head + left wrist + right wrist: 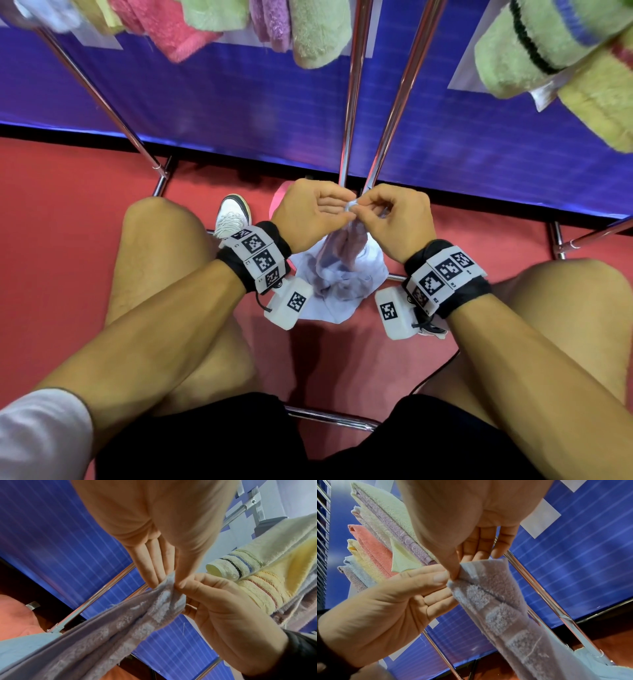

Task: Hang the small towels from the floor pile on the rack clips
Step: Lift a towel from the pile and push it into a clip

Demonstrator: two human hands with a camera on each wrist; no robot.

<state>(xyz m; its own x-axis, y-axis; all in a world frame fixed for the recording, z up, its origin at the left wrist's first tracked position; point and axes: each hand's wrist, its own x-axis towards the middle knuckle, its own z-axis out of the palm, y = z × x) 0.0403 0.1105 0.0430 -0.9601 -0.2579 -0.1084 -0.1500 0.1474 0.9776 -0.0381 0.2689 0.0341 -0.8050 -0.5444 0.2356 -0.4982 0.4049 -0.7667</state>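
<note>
A lilac terry towel is lifted by its top corner above the floor pile, where its lower end lies on pale blue cloth. My left hand and right hand meet at that corner, between my knees. In the left wrist view, the left hand pinches the towel edge between thumb and fingers. In the right wrist view, the right hand pinches the towel with its thumb, beside the left thumb. No rack clips are in view.
Chrome rack poles rise just behind my hands. Pink, green and striped towels hang overhead. A pink towel lies behind my left hand. My shoe stands on the red floor before a blue panel.
</note>
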